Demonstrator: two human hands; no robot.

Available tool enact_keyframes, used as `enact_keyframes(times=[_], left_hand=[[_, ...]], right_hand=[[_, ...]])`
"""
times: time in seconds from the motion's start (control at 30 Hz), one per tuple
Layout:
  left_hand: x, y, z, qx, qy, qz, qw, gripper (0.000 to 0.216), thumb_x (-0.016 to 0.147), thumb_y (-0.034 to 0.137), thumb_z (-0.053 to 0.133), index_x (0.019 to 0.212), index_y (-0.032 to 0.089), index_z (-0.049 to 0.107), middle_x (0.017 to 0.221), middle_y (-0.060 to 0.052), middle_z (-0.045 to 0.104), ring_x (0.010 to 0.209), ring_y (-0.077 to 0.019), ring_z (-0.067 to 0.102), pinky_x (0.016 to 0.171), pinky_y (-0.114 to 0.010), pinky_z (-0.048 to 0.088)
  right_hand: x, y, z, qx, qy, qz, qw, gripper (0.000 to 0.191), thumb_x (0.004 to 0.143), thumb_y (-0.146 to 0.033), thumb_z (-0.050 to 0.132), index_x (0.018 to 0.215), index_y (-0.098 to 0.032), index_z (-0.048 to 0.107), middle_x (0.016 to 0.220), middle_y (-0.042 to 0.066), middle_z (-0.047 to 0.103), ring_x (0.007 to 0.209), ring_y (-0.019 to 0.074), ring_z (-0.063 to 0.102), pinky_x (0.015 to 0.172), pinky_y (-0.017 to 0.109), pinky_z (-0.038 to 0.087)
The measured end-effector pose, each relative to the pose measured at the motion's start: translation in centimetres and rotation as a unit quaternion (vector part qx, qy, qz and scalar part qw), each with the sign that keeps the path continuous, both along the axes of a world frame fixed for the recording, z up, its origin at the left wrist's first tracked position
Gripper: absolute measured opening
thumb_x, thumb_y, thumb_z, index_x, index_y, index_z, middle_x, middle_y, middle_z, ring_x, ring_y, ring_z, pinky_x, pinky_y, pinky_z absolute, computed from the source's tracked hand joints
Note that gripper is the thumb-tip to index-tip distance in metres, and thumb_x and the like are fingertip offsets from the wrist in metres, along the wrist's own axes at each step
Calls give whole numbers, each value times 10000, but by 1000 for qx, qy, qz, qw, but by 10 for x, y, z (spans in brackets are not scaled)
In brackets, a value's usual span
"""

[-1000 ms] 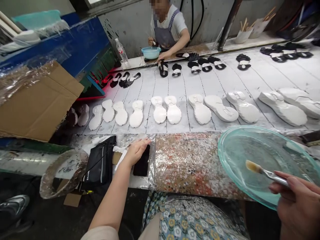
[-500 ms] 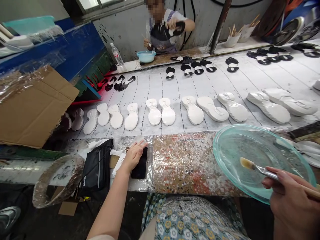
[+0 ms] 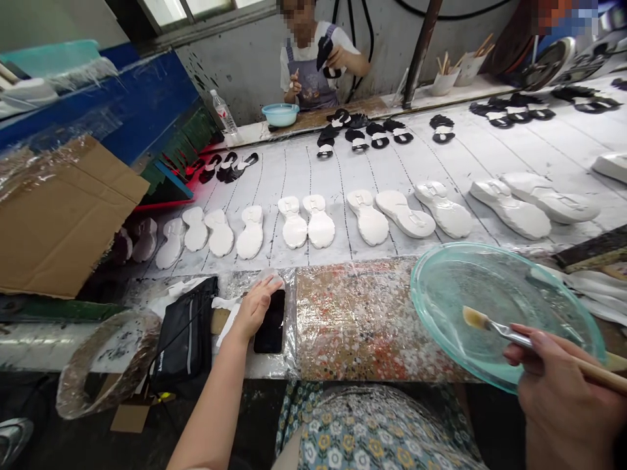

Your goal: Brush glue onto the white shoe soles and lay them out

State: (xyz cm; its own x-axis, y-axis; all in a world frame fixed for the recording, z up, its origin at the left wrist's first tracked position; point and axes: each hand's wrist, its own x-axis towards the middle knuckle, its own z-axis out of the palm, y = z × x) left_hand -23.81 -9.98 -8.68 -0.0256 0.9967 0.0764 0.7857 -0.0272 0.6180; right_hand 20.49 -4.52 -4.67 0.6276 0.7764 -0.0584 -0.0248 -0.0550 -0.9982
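Wooden brush handle (image 3: 597,374), metal ferrule (image 3: 514,335), glossy translucent green dish (image 3: 441,307)

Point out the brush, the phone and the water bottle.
Brush (image 3: 509,336): head view, on the metal ferrule.
Phone (image 3: 271,326): head view, on the black screen.
Water bottle (image 3: 223,113): head view, on the clear body.

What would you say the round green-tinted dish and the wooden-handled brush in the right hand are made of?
The dish looks like glossy glass or clear plastic, since the speckled surface shows through it. The brush has a smooth wooden handle, a shiny metal ferrule and matted tan bristles of uncertain fibre.
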Motion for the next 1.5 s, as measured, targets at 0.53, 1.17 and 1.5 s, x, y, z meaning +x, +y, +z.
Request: enact_keyframes(times=[0.53,1.17,1.5], left_hand=[[-3,-1,2,2,15,-2,1000,679,955,581,145,1270,207,617,1331,-99,606,1354,-259,419,1136,-493,246],[-2,-29,-4,97,43,61,992,348,962,402,348,983,204,634,992,-88,696,1077,-267,583,943,-454,419],[8,-56,-9,128,57,67,988,244,939,301,403,953,209,628,926,-70,672,978,-249,563,883,-421,415]], right_hand=[[4,8,-12,-4,53,-54,997,75,474,-262,765,530,-221,736,631,79,675,406,173,499,422,347,298],[1,5,-10,55,95,-13,994,40,559,-181,710,590,-155,711,616,-32,719,377,65,544,376,156,423],[2,4,-9,58,95,-5,994,38,566,-171,700,597,-153,714,609,-25,715,384,64,545,376,157,421]])
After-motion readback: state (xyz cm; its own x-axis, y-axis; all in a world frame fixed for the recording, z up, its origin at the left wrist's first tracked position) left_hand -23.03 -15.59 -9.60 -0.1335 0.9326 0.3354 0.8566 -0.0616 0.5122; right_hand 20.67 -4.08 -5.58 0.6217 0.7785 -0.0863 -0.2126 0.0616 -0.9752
